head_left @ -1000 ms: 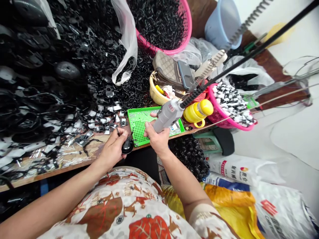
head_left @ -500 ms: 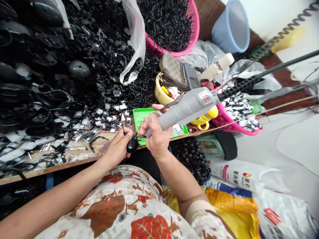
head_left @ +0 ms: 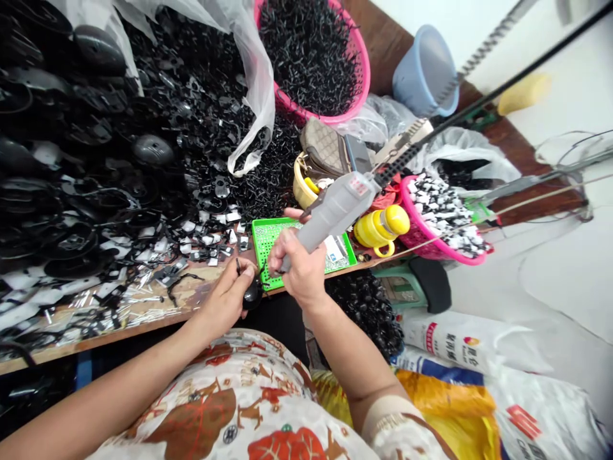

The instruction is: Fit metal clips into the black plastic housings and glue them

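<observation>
In my right hand (head_left: 302,262) is a grey electric screwdriver (head_left: 335,207), its handle slanting up to the right and a coiled cord at its back end. My fingers wrap around its front end, which hides the tip. My left hand (head_left: 230,286) pinches a small rounded black plastic part (head_left: 252,296) at the bench's front edge, just left of the screwdriver. Beneath and behind my right hand lies a green tray (head_left: 265,246) of small silvery screws, with a white label or card inside it.
Black plastic parts (head_left: 153,150) heap up across the left of the bench (head_left: 191,287). Pink baskets (head_left: 363,70) of small parts stand at the back and right. A yellow flask (head_left: 371,229) and a cream bowl (head_left: 301,185) sit beyond the tray. Sacks (head_left: 460,342) lie at lower right.
The screwdriver's back end has swung left and its front end has drawn slightly away from the black part. My left hand still holds that part. The whole view has shifted a little.
</observation>
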Available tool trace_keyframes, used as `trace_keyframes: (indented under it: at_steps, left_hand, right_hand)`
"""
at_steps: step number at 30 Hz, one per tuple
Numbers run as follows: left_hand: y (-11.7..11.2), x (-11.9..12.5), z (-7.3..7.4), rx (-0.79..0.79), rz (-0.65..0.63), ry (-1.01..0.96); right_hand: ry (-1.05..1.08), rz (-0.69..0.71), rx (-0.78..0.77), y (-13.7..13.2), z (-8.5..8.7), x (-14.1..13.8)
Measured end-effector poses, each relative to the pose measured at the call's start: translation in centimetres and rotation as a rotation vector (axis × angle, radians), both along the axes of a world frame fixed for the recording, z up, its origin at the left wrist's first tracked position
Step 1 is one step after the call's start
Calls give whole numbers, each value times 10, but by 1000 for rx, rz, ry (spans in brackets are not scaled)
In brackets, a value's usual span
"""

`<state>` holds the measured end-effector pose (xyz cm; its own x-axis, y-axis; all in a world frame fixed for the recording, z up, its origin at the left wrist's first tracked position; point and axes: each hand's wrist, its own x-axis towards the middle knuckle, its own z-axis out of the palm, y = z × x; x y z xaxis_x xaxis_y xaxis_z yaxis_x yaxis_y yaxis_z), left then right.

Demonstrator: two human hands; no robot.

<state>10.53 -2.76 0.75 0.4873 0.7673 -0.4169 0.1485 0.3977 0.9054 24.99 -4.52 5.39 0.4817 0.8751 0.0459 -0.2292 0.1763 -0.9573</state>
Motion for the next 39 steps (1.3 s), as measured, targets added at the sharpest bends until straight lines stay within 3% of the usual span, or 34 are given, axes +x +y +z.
trace_keyframes:
  at_steps: [6,11,20,27,31,35,39]
  left_hand:
    - [1,1,-3,0,-1,16]
    - [2,4,3,-69,22,45]
    - [4,5,8,-145,53,37]
    - [5,-2,1,-94,-66,-55]
    - [5,-4,0,67,-116,68]
    - [6,-4,-1,102,-144,69]
    - [7,-2,-2,95,-116,48]
  right_hand:
    - [-181,-184,-43,-12,-15,36]
    - [-225,-156,-125,-18,-30,30]
    - [-218,-169,-143,-19,-31,25]
    - [-230,-172,-133,-21,-32,23]
    - [-264,-192,-103,-21,-26,22]
    - [-212,-283,33,-17,-10,12]
    - [-48,-189,92,-9,7,-10]
